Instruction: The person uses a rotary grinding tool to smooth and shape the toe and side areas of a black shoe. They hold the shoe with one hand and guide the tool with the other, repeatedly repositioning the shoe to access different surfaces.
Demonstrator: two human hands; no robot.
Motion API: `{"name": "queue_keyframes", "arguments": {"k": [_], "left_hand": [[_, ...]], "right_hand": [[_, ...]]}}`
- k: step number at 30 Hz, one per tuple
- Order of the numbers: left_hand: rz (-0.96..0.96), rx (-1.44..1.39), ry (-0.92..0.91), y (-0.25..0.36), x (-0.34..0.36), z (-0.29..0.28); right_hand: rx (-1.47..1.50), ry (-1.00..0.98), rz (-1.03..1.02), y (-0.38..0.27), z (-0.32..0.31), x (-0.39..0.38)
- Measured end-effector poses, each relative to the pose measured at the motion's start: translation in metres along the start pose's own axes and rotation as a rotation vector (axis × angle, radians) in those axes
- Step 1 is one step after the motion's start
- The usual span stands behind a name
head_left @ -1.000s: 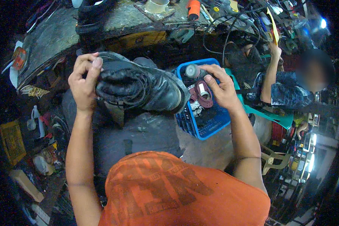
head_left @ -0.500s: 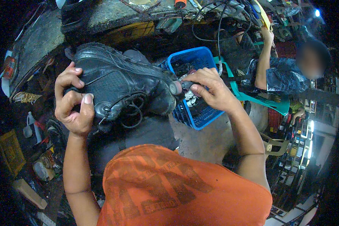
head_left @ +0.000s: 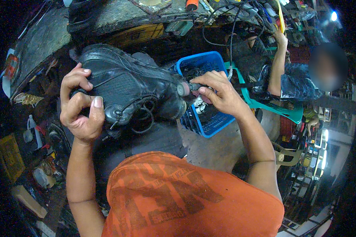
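A bulky black leather bag [head_left: 124, 85] rests across my lap, with raised seams and a textured panel. Loose black cords or straps [head_left: 144, 114] loop on its near side. My left hand [head_left: 83, 106] grips the bag's left end, fingers and thumb curled over its edge. At the bag's right end my right hand [head_left: 217, 93] pinches a small dark piece with a round pinkish-grey end [head_left: 182, 89]. That round end lies against or very near the leather; I cannot tell which. Whether the piece is a tool or a fitting is unclear.
Behind my right hand stands a blue plastic basket [head_left: 199, 55] with dark and white items inside. A teal plastic chair [head_left: 277, 108] is to the right, near a person [head_left: 300, 83] raising a yellow strip. A cluttered worktop [head_left: 118, 19] runs along the far side, with a black hose [head_left: 230, 39] hanging down.
My left hand and the bag have shifted very slightly to the right. My right hand stays nearly in place with the small piece. The other person's yellow strip has swung more upright.
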State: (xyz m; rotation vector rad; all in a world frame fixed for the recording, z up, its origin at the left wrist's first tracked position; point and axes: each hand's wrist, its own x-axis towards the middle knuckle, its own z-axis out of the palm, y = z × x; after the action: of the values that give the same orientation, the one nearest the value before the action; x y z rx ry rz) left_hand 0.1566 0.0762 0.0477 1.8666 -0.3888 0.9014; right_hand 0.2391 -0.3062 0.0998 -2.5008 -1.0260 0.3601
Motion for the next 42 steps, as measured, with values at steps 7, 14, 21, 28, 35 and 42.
{"name": "queue_keyframes", "arguments": {"k": [7,14,21,28,35,42], "left_hand": [[0.014,0.019,0.0,0.003,-0.003,0.002],[0.001,0.006,-0.01,0.004,0.0,0.001],[0.005,0.007,0.005,0.006,-0.003,0.003],[0.011,0.005,0.014,0.004,-0.014,0.008],[0.025,0.012,0.009,0.003,-0.02,0.01],[0.016,0.016,0.006,0.003,-0.013,0.006]], "right_hand": [[0.01,0.003,-0.006,0.0,0.004,-0.006],[0.007,0.054,-0.057,0.003,0.002,-0.004],[0.024,0.045,-0.047,0.006,0.009,-0.005],[0.036,0.028,-0.036,0.008,0.016,-0.01],[0.034,0.037,-0.037,0.011,0.018,-0.014],[0.042,0.007,-0.028,0.01,0.013,-0.009]]}}
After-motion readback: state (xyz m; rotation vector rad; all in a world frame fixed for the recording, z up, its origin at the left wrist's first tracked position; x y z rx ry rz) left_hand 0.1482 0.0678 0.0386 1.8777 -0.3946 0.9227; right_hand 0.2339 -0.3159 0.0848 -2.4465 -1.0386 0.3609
